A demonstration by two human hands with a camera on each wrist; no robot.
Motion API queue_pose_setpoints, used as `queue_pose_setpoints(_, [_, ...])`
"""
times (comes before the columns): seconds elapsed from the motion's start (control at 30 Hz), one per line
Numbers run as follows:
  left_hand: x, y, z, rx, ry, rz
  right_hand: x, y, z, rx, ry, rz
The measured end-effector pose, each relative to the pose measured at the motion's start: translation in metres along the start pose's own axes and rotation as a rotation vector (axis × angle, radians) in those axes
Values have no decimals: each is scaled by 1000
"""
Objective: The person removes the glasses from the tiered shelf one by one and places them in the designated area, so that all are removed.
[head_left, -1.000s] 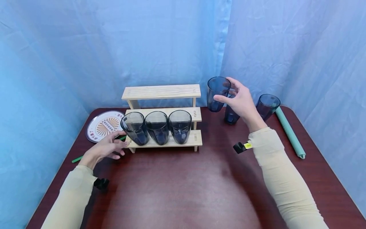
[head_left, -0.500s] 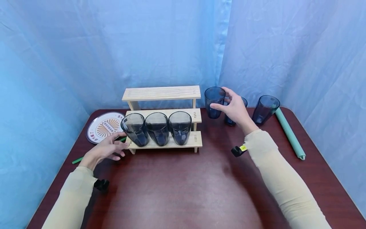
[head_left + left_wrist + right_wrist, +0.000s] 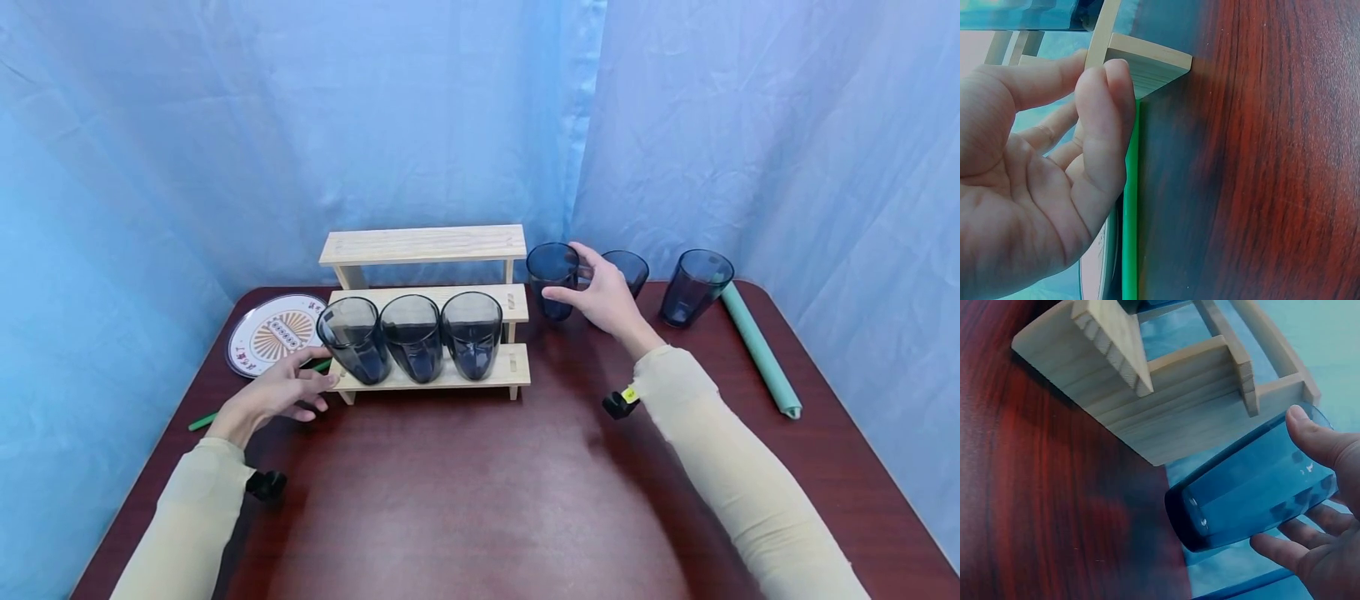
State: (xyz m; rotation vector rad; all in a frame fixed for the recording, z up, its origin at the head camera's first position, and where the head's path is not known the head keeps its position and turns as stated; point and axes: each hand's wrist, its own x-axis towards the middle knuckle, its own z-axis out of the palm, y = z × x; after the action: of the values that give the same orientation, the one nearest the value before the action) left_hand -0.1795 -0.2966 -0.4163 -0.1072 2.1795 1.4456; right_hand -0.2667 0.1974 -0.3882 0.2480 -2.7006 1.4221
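Observation:
My right hand [image 3: 602,293] holds a dark blue-grey glass tumbler [image 3: 552,287] by its side, thumb in front and fingers behind. The tumbler is just right of the three-tier wooden shelf [image 3: 423,243]; whether its base touches the table cannot be told. In the right wrist view, the glass [image 3: 1250,484] lies between thumb and fingers, beside the shelf's side panel [image 3: 1166,419]. At the lowest tier's left end, my left hand [image 3: 279,389] pinches the board edge [image 3: 1102,37]. Three matching tumblers [image 3: 411,337] stand in a row on that tier.
Behind my right hand stands another tumbler [image 3: 630,268], partly hidden. Farther right are one more tumbler [image 3: 696,287] and a green roll [image 3: 761,348]. A round patterned plate [image 3: 276,332] and a thin green stick [image 3: 202,422] lie left of the shelf. Blue curtains [image 3: 420,108] surround the table [image 3: 465,483].
My right hand has lowered the tumbler and brought it left toward the shelf, uncovering more of the tumblers behind. My left hand has stayed at the shelf end.

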Motion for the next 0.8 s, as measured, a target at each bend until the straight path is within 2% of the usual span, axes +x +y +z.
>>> queue_pose_setpoints(0.37, [0, -2, 0, -6, 4, 9, -4, 13, 13, 6, 24, 24])
queue_pose_setpoints(0.8, [0, -2, 0, -8, 1, 10, -7, 20, 17, 35, 48, 44])
